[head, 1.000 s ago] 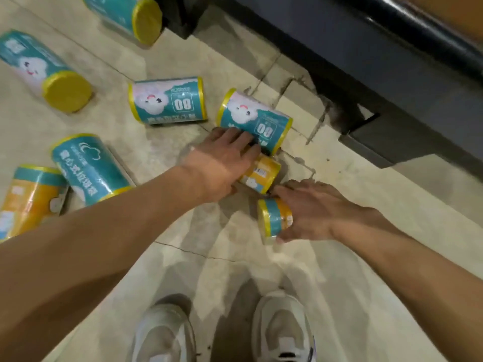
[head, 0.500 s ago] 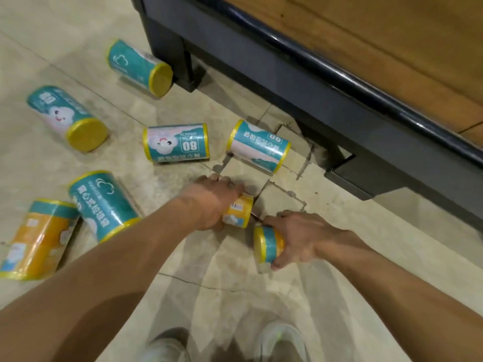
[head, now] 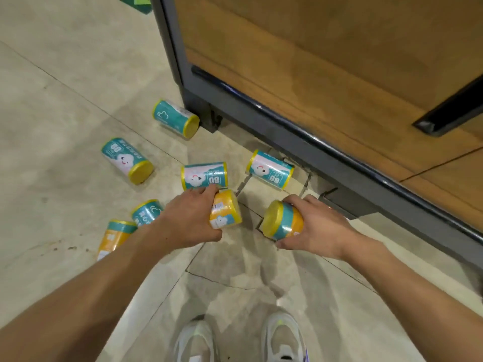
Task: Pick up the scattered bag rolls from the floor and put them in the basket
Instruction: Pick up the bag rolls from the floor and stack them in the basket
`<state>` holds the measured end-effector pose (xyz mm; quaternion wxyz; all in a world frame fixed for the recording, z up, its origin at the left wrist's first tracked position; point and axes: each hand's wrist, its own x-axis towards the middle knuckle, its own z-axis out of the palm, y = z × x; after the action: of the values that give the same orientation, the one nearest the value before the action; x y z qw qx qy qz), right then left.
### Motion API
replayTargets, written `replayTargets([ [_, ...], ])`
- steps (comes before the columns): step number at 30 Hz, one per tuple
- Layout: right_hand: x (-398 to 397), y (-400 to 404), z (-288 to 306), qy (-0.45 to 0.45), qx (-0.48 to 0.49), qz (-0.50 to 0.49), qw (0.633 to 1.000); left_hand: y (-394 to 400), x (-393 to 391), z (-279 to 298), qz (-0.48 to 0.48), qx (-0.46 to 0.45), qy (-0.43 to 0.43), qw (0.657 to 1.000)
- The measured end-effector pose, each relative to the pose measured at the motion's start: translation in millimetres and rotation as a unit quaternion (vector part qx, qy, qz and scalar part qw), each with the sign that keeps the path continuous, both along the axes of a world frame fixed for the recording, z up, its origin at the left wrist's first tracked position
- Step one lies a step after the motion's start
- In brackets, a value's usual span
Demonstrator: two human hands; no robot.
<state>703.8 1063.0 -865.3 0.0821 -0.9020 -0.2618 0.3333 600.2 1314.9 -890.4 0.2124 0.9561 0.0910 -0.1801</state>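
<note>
My left hand (head: 188, 223) grips a small orange bag roll (head: 226, 210) lifted off the floor. My right hand (head: 317, 227) holds a second small roll (head: 283, 220), orange with a teal band and a yellow end. Several teal rolls with yellow ends lie on the tiles: one (head: 203, 175) just beyond my left hand, one (head: 270, 169) near the shelf base, one (head: 126, 160) further left, one (head: 175, 118) against the shelf leg. A teal roll (head: 145, 212) and an orange roll (head: 113, 237) lie partly behind my left forearm. No basket is in view.
A dark-framed shelf unit (head: 287, 131) with a wooden board runs along the right. The beige tiled floor (head: 65, 100) has cracked tiles near the shelf base. My two white shoes (head: 240, 340) stand at the bottom edge.
Both hands have closed on the two small rolls and raised them off the floor. The camera has risen and tilted up, so more of the shelf shows.
</note>
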Motion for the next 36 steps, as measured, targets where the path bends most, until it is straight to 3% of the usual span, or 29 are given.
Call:
replayTargets([
  [7,-25.4,-22.2,184.2,0.052,0.079,-0.108,0.99,-16.6,-39.6,185.8,0.176,-0.185,0.0,0.967],
  [11,-36.4,-21.8,324.4,0.146,0.224,-0.26,0.928,-27.4,-42.3,323.2,0.305,-0.275,-0.005,0.912],
  [14,-41.7,-13.2,431.0,0.165,0.299,-0.313,0.886,-25.9,-37.6,421.6,0.324,-0.345,-0.037,0.88],
  [20,-64.8,-23.0,610.4,0.165,0.409,-0.416,0.795,-37.2,-31.6,623.4,0.287,-0.479,-0.083,0.825],
  [24,-93.0,-55.4,692.9,0.169,0.486,-0.463,0.722,-66.8,-36.5,719.9,0.223,-0.542,-0.072,0.807],
  [28,-121.0,-106.6,745.4,0.129,0.51,-0.502,0.687,-126.3,-22.4,780.4,0.127,-0.55,-0.032,0.825],
  [36,-173.6,-256.0,834.8,-0.01,0.555,-0.606,0.57,-305.6,5.8,864.8,-0.055,-0.553,0.011,0.831],
])
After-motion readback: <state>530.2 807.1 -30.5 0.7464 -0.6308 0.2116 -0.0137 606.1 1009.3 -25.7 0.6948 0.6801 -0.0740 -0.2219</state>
